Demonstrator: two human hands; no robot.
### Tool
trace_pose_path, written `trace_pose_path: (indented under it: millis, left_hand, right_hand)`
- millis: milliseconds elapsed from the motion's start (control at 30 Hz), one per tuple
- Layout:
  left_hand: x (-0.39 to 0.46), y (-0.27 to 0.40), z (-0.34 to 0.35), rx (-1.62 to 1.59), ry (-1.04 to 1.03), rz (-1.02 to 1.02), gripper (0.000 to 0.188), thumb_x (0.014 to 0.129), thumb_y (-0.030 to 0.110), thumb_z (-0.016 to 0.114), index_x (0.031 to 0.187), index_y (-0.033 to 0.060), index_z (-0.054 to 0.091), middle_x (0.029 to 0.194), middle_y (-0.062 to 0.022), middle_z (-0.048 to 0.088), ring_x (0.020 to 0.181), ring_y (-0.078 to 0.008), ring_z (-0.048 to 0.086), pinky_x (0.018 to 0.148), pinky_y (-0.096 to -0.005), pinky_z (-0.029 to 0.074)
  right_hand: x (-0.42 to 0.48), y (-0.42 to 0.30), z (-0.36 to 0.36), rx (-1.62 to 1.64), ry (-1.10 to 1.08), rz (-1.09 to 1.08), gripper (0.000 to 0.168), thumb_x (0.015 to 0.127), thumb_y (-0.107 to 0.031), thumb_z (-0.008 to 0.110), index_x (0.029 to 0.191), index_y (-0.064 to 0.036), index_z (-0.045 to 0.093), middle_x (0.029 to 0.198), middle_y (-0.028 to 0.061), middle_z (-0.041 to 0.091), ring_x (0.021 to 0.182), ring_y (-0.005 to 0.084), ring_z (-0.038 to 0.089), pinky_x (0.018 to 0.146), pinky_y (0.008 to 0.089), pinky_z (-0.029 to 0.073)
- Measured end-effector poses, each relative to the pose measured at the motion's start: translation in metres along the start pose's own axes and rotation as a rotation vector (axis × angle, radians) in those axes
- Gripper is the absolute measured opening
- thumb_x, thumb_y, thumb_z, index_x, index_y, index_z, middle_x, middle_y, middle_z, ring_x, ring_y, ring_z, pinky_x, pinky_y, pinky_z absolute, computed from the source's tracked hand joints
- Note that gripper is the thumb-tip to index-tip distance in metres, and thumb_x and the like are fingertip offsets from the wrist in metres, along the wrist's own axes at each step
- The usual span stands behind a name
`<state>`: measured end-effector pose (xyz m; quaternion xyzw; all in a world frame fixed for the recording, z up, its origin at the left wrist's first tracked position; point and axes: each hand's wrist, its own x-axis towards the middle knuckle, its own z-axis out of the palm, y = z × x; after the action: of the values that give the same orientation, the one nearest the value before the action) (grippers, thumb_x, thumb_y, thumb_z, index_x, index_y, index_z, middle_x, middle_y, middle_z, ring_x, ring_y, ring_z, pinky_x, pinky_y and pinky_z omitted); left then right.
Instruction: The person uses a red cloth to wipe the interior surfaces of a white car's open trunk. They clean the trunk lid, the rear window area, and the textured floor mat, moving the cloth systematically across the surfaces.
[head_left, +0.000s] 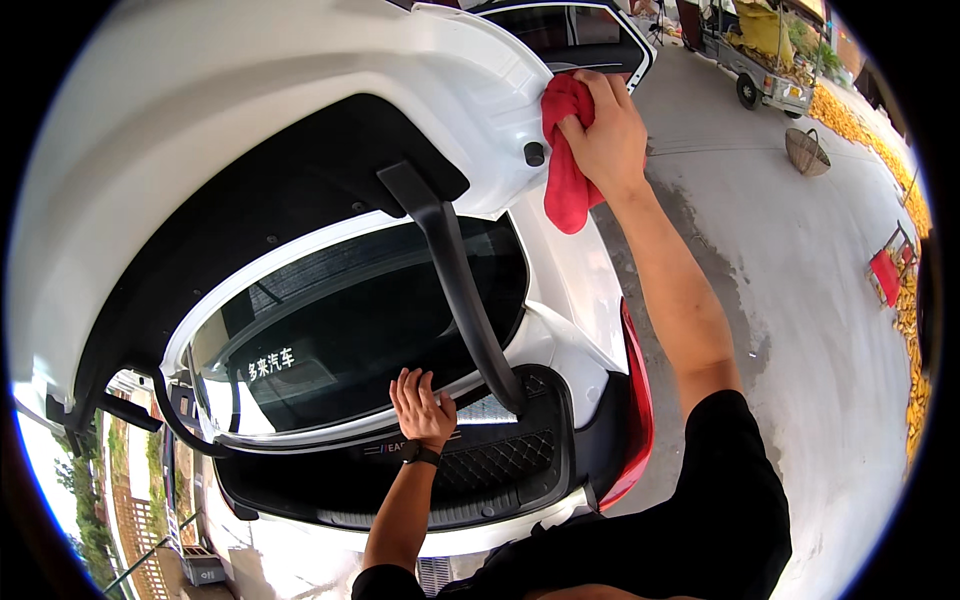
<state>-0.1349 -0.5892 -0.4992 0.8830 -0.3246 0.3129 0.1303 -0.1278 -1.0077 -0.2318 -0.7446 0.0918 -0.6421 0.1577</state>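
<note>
My right hand (611, 139) grips a bunched red cloth (568, 176) against the outer edge of the raised white trunk lid (480, 97). A black rubber stopper (533, 154) sits on the lid just left of the cloth. My left hand (422, 409), with a dark watch (416, 451) on its wrist, holds nothing. Its fingers are extended over the lower edge of the rear window (360, 322); whether it touches the car I cannot tell. Below it lies the open trunk (499, 461) with black quilted lining. A black hinge arm (469, 292) joins lid and body.
The red tail light (634, 420) stands at the car's right corner. Beyond the car, an open door (600, 34) juts out. On the concrete are a wicker basket (808, 152), a loaded cargo tricycle (765, 67), a chair with red cloth (889, 274) and spread corn cobs (847, 120).
</note>
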Motion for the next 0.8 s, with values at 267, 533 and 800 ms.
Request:
trace_pose_path:
  millis: [267, 533, 800]
  left_hand:
    - [-0.003, 0.0, -0.007, 0.01, 0.011, -0.009, 0.049, 0.079, 0.017, 0.065, 0.126, 0.0027, 0.057, 0.129, -0.0166, 0.057, 0.133, -0.0393, 0.049, 0.116, -0.0593, 0.033]
    - [0.0, 0.0, -0.004, 0.003, 0.034, -0.016, 0.047, 0.081, 0.018, 0.065, 0.125, 0.0027, 0.058, 0.129, -0.0163, 0.058, 0.131, -0.0393, 0.05, 0.114, -0.059, 0.034]
    - [0.001, 0.001, -0.006, -0.014, 0.001, -0.024, 0.048, 0.081, 0.02, 0.065, 0.126, 0.0027, 0.058, 0.129, -0.0179, 0.056, 0.131, -0.04, 0.05, 0.114, -0.0591, 0.035]
  right_hand:
    - [0.097, -0.083, 0.015, 0.005, -0.025, -0.3, 0.039, 0.08, -0.019, 0.073, 0.116, -0.007, 0.067, 0.108, 0.0147, 0.067, 0.098, 0.0377, 0.067, 0.085, 0.0467, 0.056]
    - [0.109, -0.096, 0.017, -0.078, -0.006, -0.379, 0.044, 0.076, -0.023, 0.077, 0.115, -0.006, 0.064, 0.105, 0.0171, 0.065, 0.099, 0.0377, 0.067, 0.087, 0.0463, 0.056]
    - [0.089, -0.079, 0.004, -0.08, -0.12, -0.202, 0.051, 0.076, -0.02, 0.078, 0.12, -0.004, 0.058, 0.118, 0.0176, 0.06, 0.108, 0.0393, 0.063, 0.09, 0.0484, 0.054]
